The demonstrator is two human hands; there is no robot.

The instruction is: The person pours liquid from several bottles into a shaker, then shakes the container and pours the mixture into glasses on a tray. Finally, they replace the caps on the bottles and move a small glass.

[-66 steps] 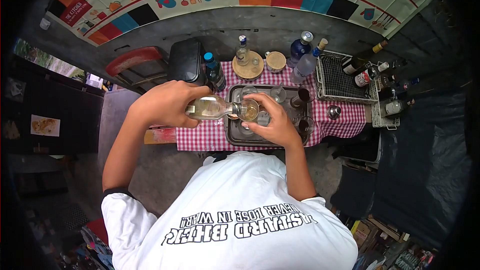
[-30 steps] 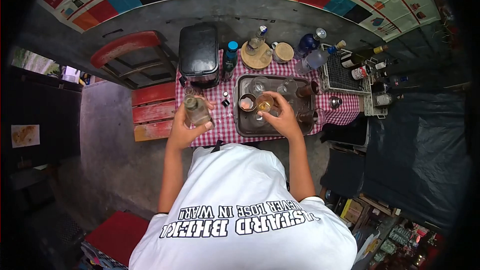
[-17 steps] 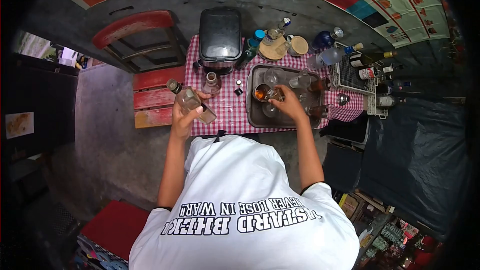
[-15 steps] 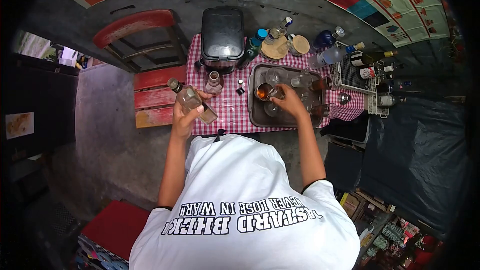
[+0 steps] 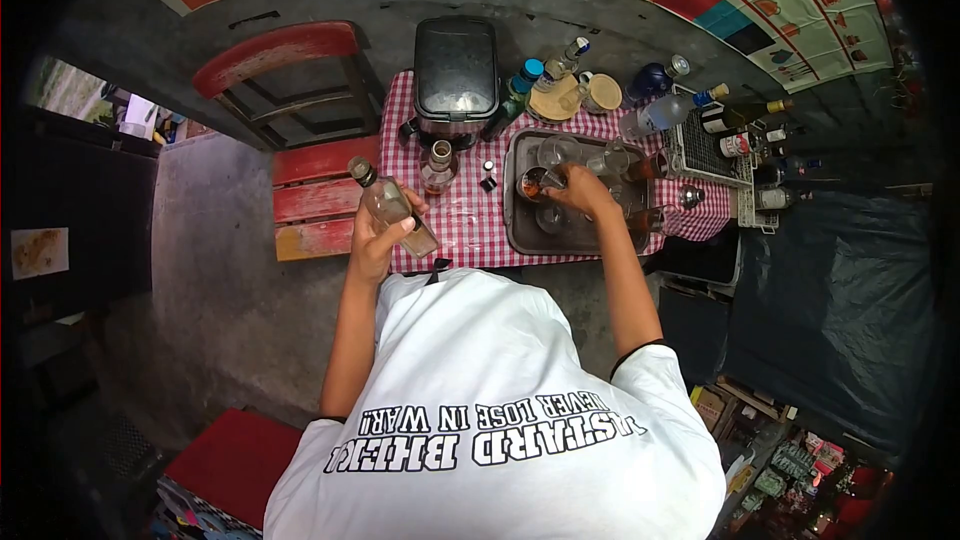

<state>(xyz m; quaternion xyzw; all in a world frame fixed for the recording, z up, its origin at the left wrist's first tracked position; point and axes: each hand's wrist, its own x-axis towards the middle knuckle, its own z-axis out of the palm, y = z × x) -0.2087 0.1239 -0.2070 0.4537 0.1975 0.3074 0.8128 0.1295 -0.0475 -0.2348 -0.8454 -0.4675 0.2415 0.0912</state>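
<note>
My left hand is wrapped round a clear, flat-sided glass bottle, which leans with its dark-topped neck up and away from me. Over the brown tray, my right hand is closed on a small drinking glass with a little amber liquid in it. The glass is tilted, its mouth facing left. Several other clear glasses stand or lie on the tray close to this hand, partly hidden by it. An uncapped clear bottle stands on the checked cloth to the right of the left hand's bottle.
A black-lidded bin stands at the back of the table with the checked cloth. Bottles, a blue-capped one among them, and wooden-lidded jars line the back. A wire rack is at the right, a red chair at the left.
The small glass in my right hand has tipped differently, and less amber shows in it. The view has shifted slightly, so the table sits a little farther right. My left hand keeps its bottle.
</note>
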